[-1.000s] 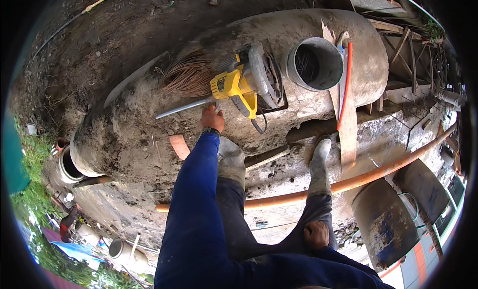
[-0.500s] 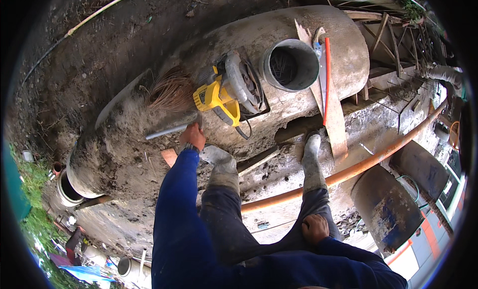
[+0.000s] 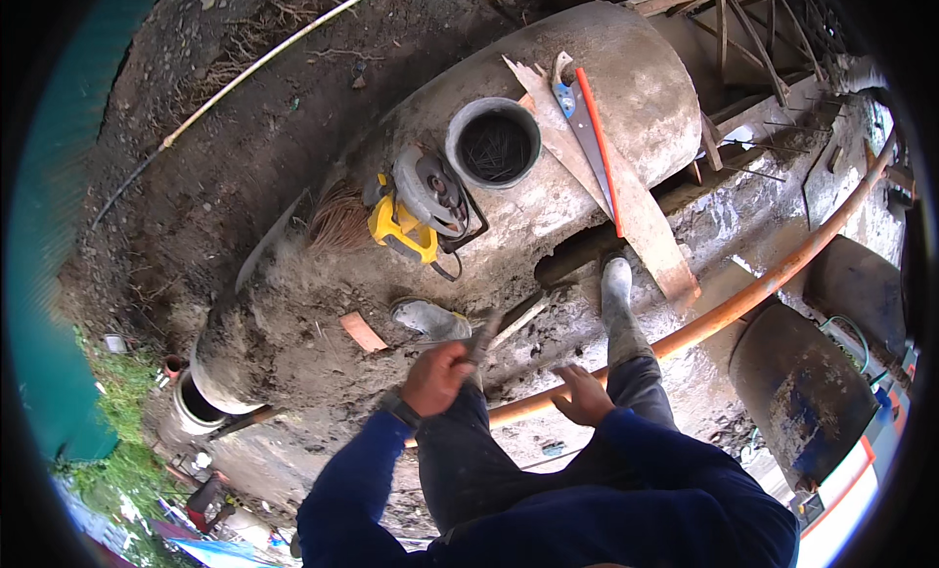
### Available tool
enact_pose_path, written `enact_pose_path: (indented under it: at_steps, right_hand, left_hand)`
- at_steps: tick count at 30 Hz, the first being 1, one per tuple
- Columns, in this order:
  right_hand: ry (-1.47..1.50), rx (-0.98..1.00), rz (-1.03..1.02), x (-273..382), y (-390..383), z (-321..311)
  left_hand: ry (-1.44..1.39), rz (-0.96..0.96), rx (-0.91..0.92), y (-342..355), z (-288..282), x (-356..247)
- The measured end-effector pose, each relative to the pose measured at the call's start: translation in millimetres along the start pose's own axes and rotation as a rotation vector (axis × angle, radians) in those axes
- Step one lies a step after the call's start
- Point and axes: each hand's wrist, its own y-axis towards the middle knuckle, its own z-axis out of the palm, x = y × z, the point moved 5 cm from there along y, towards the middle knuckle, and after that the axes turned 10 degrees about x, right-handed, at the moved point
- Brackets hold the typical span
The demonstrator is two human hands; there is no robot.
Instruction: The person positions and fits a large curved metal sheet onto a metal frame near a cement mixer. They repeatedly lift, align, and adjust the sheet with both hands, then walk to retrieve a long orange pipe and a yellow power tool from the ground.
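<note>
My left hand (image 3: 436, 378) is closed around what looks like a hammer (image 3: 484, 339), smeared by motion, held above my left knee. My right hand (image 3: 585, 397) is lifted off my right thigh, fingers apart and holding nothing. Beyond the hands, a yellow and grey circular saw (image 3: 406, 231) rests on the mud-stained concrete. A grey bucket (image 3: 452, 143) with dark nails or similar thin pieces inside stands beside it. To the saw's left lies a bundle of rusty wire (image 3: 337, 219).
A handsaw (image 3: 587, 133) and an orange strip (image 3: 599, 152) lie on a wooden board (image 3: 650, 240) at the right. A long orange pipe (image 3: 773, 286) curves past my right leg. A red-brown piece (image 3: 363, 331) lies near my left boot (image 3: 425, 320). Green water (image 3: 59, 275) borders the far left.
My left hand has picked the hammer up off the concrete and brought it back toward my knees. My right hand has risen from my thigh and opened. The view has shifted.
</note>
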Motion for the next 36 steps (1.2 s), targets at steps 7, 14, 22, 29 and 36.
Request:
enact_pose_path:
  at_steps: [7, 14, 22, 29, 36]
  right_hand:
    - [0.458, -0.307, -0.370, 32.2, 57.4, -66.8]
    - [0.558, -0.530, 0.097, -46.8, 27.9, -56.3]
    - [0.967, -0.568, 0.287, -132.3, 47.1, -18.8]
    - [0.958, -0.370, 0.292, -119.2, 28.0, -57.1]
    - [1.077, -0.269, 0.306, -124.4, 19.0, -74.1]
  left_hand:
    - [-0.655, 0.123, 0.095, 58.2, 75.6, -141.6]
    - [-0.080, 0.198, -0.102, 196.4, -27.1, -110.3]
    - [0.665, -0.051, -0.264, 406.4, -100.2, -17.9]
    - [1.197, -0.219, -0.012, 524.8, -88.6, 67.7]
    - [1.220, -0.288, -0.044, 534.9, -114.2, 62.0]
